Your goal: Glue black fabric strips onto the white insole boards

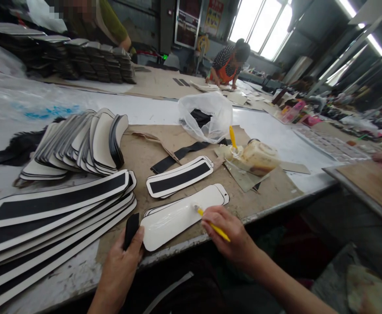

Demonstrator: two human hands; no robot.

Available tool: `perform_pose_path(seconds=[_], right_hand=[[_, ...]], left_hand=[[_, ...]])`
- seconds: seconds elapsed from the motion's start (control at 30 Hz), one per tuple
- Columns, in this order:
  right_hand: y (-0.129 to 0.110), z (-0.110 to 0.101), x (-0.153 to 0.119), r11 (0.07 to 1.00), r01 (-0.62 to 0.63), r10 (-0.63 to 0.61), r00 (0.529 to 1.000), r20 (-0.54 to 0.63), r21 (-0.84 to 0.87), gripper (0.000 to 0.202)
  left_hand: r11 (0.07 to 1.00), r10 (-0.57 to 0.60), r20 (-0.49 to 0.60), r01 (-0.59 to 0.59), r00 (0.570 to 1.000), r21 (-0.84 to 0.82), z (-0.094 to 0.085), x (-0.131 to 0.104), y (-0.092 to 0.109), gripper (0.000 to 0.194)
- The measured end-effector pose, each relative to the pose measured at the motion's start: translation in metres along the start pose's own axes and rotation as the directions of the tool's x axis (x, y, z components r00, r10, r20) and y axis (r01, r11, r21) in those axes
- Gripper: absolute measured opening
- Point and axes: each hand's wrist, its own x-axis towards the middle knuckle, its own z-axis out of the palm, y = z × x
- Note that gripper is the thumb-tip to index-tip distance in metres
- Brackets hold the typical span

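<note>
A yellow-handled brush (222, 232) is gripped in my right hand (232, 237). Its bristles touch a white curved piece (174, 216), whose surface has wet, shiny streaks. Under that piece lie more of the same shape, with edges showing. My left hand (121, 264) is closed on a black strip (131, 229), and its thumb rests at the piece's left end. Just behind lies a small stack of white pieces with a black strip on top (181, 178). A second yellow brush (233, 137) stands in whitish paste by a stained container (259, 155).
Long white pieces with black strips (56, 200) are fanned out at left, below a pile of curved white pieces (101, 139). A clear plastic bag (207, 115) holds black material. Dark stacks (86, 59) stand at the back. Two people work across the table.
</note>
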Motion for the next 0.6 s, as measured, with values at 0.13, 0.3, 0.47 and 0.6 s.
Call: perform_pose_path(seconds=[0.13, 0.3, 0.47, 0.6], right_hand=[[-0.028, 0.02, 0.001, 0.911, -0.152, 0.193, 0.979, -0.071, 0.383, 0.009], [-0.025, -0.006, 0.002, 0.833, -0.302, 0.409, 0.901, -0.147, 0.463, 0.014], [-0.019, -0.022, 0.009, 0.859, -0.282, 0.375, 0.915, -0.15, 0.428, 0.028], [-0.034, 0.006, 0.016, 0.742, -0.468, 0.429, 0.882, 0.196, 0.48, 0.029]], left_hand=[[0.998, -0.021, 0.05, 0.024, 0.999, -0.058, -0.002, 0.003, -0.001, 0.043], [0.994, 0.094, -0.029, -0.096, 0.995, -0.06, -0.019, 0.0, 0.009, 0.036], [0.959, -0.032, 0.342, 0.125, 0.939, -0.255, -0.031, -0.035, 0.035, 0.028], [0.89, -0.113, 0.605, 0.351, 0.788, -0.291, -0.016, -0.057, 0.039, 0.023]])
